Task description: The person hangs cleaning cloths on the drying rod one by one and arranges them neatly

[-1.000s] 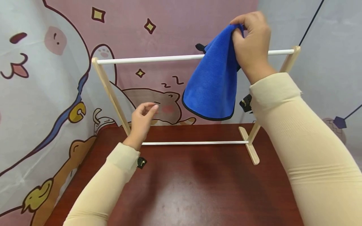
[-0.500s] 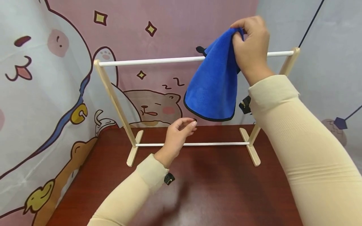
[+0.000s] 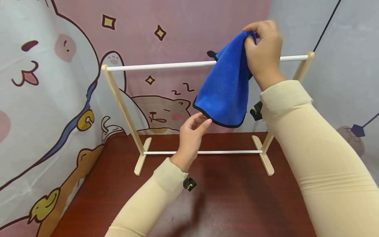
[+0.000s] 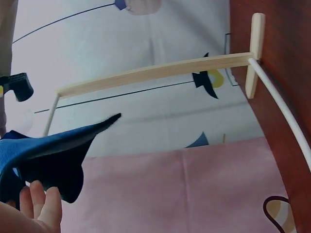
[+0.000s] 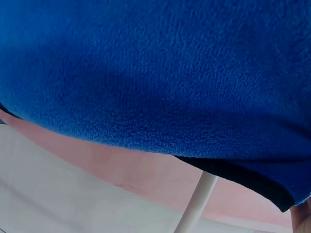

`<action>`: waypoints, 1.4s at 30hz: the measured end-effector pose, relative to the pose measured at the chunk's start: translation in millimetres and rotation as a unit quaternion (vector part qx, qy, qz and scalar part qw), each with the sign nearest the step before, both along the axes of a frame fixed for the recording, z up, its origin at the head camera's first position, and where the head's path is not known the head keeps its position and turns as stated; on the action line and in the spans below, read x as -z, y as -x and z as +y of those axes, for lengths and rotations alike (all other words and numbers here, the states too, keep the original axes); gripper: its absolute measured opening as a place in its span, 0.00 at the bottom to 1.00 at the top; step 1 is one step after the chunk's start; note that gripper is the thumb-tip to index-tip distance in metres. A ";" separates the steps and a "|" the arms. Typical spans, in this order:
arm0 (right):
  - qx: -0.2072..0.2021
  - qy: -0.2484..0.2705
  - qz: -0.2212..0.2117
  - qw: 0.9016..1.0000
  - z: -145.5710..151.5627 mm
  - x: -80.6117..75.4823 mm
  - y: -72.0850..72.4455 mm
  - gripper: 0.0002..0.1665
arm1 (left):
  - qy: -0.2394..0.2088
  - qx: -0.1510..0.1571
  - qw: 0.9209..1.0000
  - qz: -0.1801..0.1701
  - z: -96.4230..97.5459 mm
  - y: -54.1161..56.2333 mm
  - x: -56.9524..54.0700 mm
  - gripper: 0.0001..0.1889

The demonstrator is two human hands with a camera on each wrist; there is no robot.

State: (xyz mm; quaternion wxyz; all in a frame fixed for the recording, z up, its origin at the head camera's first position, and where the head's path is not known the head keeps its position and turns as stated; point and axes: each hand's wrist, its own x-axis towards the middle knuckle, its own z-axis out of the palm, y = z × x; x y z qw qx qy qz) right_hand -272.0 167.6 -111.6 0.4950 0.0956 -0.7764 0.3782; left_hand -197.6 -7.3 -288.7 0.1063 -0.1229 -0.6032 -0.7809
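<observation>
R hand (image 3: 265,54) pinches top of blue plush towel (image 3: 225,90), which hangs mostly near side of white top rod (image 3: 160,66), R of ctr, L hand (image 3: 190,133) at its lower L edge, can't tell if gripping; prob light, soft, floppy, so best held by corners

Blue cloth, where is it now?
In the head view, right of centre, the blue cloth hangs from the right hand, hiding part of the top rail.

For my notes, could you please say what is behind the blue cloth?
In the head view, behind the blue cloth are the white top rail, showing left of it and beyond the right hand, and the backdrop. The covered stretches are hidden.
</observation>
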 end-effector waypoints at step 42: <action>-0.010 0.043 -0.074 0.996 21.1 6.9 8.4 0.10 | -0.041 -0.077 0.995 0.058 -77.3 76.9 -140.8 0.20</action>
